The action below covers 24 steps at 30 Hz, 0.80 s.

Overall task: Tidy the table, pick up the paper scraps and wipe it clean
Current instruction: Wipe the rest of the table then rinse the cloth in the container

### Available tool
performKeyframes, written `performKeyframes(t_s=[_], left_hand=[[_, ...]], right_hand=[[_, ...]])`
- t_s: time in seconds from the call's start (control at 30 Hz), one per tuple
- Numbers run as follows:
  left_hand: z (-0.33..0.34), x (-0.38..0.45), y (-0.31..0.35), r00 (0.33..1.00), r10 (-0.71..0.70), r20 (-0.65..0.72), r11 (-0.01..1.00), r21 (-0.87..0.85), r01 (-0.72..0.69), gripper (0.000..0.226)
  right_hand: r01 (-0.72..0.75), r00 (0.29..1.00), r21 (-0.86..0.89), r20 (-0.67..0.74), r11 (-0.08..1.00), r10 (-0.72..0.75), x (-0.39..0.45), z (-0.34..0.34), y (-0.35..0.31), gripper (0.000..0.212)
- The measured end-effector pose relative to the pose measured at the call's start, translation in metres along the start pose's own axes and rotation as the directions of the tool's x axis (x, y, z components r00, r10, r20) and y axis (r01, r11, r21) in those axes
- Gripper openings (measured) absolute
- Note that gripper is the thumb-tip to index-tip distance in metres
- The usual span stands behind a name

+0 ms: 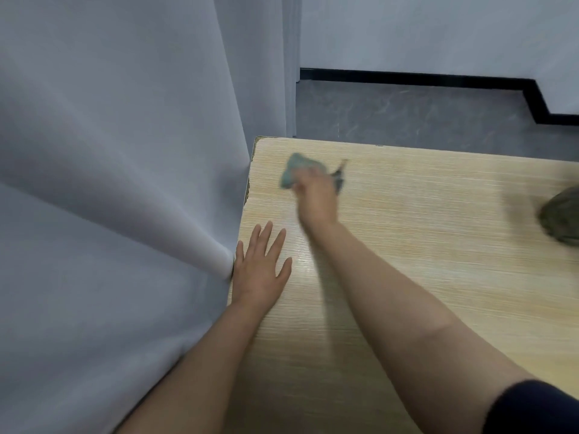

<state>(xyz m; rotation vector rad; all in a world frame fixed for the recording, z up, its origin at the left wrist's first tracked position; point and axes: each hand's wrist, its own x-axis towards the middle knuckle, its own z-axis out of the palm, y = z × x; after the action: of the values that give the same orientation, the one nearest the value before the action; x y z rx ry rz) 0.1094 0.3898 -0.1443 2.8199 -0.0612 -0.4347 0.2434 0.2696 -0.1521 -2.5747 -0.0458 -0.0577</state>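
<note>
A light wooden table [423, 245] fills the lower right of the head view. My right hand [316, 195] is shut on a teal cloth [293, 170], pressed on the tabletop near the far left corner; hand and cloth are blurred by motion. My left hand [260, 267] lies flat on the table at its left edge, fingers spread, holding nothing. No paper scraps show on the visible tabletop.
A grey curtain [125, 183] hangs against the table's left edge, one fold touching it beside my left hand. A blurred dark olive object [560, 217] sits at the table's right edge. Beyond the table lie grey floor [407, 114] and a black skirting board.
</note>
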Motion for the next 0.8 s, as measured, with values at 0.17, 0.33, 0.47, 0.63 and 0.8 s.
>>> performKeyframes(t_s=[0.17, 0.33, 0.47, 0.63, 0.8], left_hand=[[-0.001, -0.019, -0.006, 0.999, -0.017, 0.037, 1.000, 0.021, 0.016, 0.055], [-0.002, -0.034, -0.013, 0.998, 0.009, 0.059, 1.000, 0.010, -0.010, 0.056], [0.001, -0.044, -0.015, 0.999, 0.002, 0.054, 1.000, 0.012, -0.003, 0.055], [0.007, -0.059, -0.016, 0.999, -0.005, 0.054, 1.000, 0.009, 0.004, 0.055], [0.013, -0.084, -0.019, 0.999, 0.014, 0.048, 1.000, -0.001, -0.014, 0.082]], right_hand=[[0.414, 0.837, 0.092, 0.353, 0.905, -0.419, -0.032, 0.017, -0.027, 0.035], [-0.005, 1.000, 0.002, -0.017, 1.000, 0.005, -0.028, -0.045, 0.064, 0.029], [-0.388, 0.907, -0.071, -0.203, 0.919, 0.368, -0.039, -0.059, 0.090, 0.034], [-0.093, 0.996, 0.089, 0.009, 0.992, 0.092, -0.063, -0.023, -0.002, 0.025], [0.409, 0.824, 0.096, 0.389, 0.907, -0.413, -0.106, 0.010, -0.040, 0.035]])
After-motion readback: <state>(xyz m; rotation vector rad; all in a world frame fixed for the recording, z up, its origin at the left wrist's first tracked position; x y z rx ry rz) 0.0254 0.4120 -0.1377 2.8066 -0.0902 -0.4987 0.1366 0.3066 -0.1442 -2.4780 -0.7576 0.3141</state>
